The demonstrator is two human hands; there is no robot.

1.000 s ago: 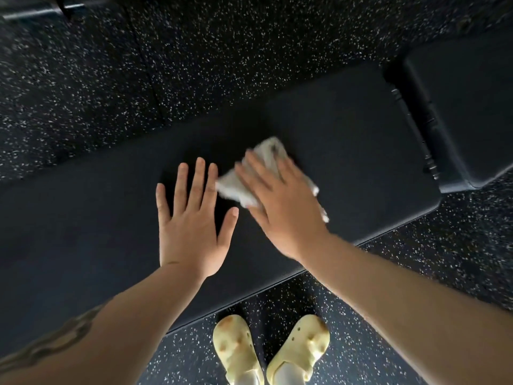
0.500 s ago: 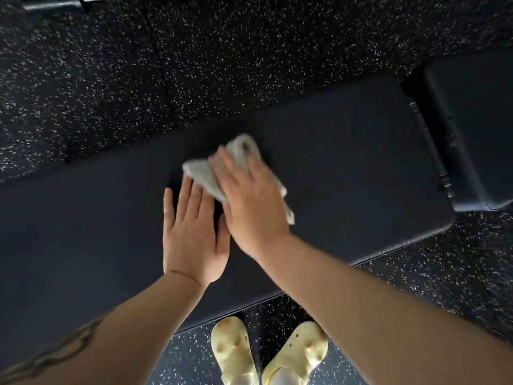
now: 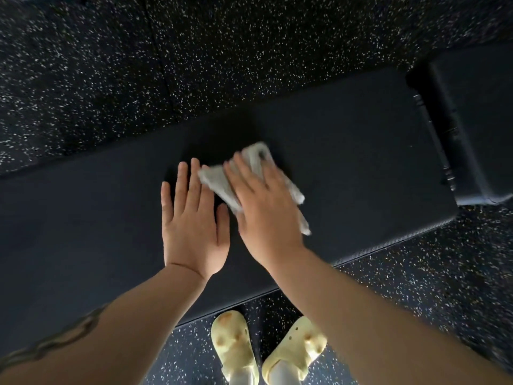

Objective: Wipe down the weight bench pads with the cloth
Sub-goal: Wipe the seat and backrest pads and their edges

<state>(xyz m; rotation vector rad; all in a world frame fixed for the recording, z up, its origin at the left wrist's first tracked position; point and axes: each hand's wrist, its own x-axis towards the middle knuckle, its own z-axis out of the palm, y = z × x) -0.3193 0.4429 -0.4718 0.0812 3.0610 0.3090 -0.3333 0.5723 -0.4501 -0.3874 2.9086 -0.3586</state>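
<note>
A long black bench pad (image 3: 361, 151) runs across the view from left to right. My right hand (image 3: 266, 212) presses a crumpled light grey cloth (image 3: 219, 184) flat onto the middle of this pad. The cloth sticks out past my fingers at the far side and to the right. My left hand (image 3: 191, 226) lies flat on the pad just left of the cloth, fingers together, holding nothing; its fingertips touch the cloth's edge. A second, shorter black pad (image 3: 477, 120) sits at the right end, across a narrow gap with a hinge.
Black rubber floor (image 3: 194, 65) with white specks lies beyond the bench and in front of it. My feet in pale yellow clogs (image 3: 236, 345) stand on the floor close to the bench's near edge.
My right hand slid the cloth left toward my left hand, then back a little to the right. My left hand drew its spread fingers together and stayed on the pad.
</note>
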